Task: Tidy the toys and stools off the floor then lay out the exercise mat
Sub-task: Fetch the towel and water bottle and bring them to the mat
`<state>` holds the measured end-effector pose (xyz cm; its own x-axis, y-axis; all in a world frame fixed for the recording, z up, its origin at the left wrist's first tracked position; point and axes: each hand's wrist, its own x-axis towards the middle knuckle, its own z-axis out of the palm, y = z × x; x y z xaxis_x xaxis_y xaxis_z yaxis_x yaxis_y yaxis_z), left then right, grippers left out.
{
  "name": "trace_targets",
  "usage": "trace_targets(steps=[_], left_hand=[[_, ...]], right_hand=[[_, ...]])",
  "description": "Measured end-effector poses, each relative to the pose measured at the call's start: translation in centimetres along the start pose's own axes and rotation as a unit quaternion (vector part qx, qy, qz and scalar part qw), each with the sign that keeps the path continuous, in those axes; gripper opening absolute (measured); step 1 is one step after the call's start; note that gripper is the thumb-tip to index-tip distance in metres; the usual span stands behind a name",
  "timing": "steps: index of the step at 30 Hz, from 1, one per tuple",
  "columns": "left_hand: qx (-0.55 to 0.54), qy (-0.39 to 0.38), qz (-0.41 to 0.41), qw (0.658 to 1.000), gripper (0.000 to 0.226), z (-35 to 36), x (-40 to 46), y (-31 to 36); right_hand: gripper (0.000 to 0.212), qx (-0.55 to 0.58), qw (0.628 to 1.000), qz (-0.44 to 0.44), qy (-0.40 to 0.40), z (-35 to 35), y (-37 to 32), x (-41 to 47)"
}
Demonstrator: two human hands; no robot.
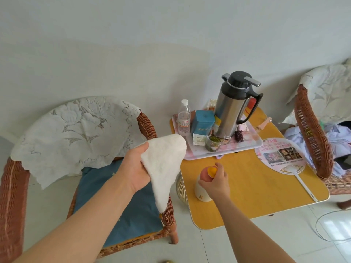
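My left hand grips a white fluffy cloth, held up over the blue seat cushion of a wicker chair. My right hand holds a cream and pink bottle-shaped toy with an orange top that stands on the near left part of a small yellow table. No stool or exercise mat is in view.
On the table stand a pink tray with a steel thermos, a water bottle, a blue tin and a glass jar, plus a printed hand fan. A second wicker chair with clothes is at right. A white cable lies on the tiled floor.
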<state>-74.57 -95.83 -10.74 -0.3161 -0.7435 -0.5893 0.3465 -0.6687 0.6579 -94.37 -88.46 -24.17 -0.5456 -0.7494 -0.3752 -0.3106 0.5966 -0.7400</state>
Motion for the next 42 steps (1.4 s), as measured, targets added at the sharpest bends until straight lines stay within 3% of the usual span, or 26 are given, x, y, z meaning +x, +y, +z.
trace_targets(steps=[8,16,21,25,32,42], left_hand=[[-0.023,0.013,0.024,0.999,0.040,-2.4,-1.2,1.0],[-0.093,0.061,0.093,0.989,0.039,-6.8,-5.4,3.5],[-0.142,0.096,0.146,0.974,0.040,-11.3,-10.2,5.1],[-0.209,0.123,0.223,0.944,0.033,-16.7,-15.8,6.0],[-0.262,0.237,0.316,0.880,0.032,-30.0,-30.1,3.6],[-0.361,0.388,0.345,0.775,0.027,-45.7,-50.7,-5.7]], right_hand=[[0.073,-0.135,0.989,-0.064,-0.009,-1.2,-1.9,-1.9],[0.070,-0.175,0.947,-0.268,-0.004,-3.8,-12.2,-5.3],[0.070,-0.172,0.913,-0.368,-0.046,-0.9,-19.7,-9.5],[0.071,-0.170,0.879,-0.429,-0.120,4.2,-23.5,-14.9],[0.068,-0.175,0.797,-0.521,-0.250,16.3,-26.9,-29.2],[0.070,-0.188,0.694,-0.565,-0.404,30.2,-24.6,-51.8]])
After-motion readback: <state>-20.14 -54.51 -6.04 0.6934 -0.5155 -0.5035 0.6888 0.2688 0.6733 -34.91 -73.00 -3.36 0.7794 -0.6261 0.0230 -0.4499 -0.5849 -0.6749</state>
